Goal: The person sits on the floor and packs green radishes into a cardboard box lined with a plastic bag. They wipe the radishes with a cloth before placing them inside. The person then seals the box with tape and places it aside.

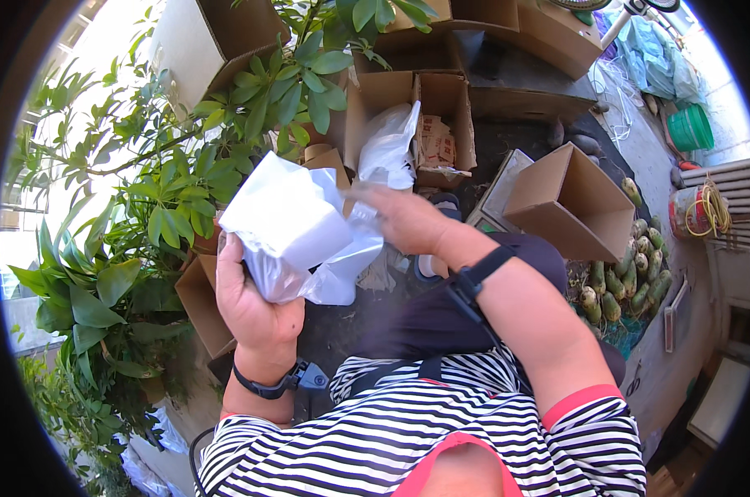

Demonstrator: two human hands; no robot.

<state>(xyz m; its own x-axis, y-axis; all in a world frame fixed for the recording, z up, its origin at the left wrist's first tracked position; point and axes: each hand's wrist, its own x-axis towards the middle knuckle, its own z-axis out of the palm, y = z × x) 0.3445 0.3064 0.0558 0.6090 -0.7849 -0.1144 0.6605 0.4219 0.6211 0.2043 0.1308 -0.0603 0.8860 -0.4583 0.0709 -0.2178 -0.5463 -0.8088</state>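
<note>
My left hand point(251, 298) grips a white bundle point(288, 217) from below and from its left side. Translucent plastic film point(344, 267) wraps the bundle loosely and hangs off its right side; what is inside cannot be told. My right hand point(400, 217), blurred, is at the film's upper right edge, with its fingers pointing left; whether it pinches the film cannot be told. Just beyond the hands stands an open cardboard box point(381, 93) with white plastic bags point(387, 149) in it. Beside it, a narrower box point(465, 124) holds printed packets point(437, 143).
An empty cardboard box point(567, 199) stands tilted at right, near a pile of green-and-white radishes point(636, 273). Leafy plants point(176, 180) crowd the left side. A green bucket point(690, 127) and a red-and-white bucket point(689, 211) are at far right.
</note>
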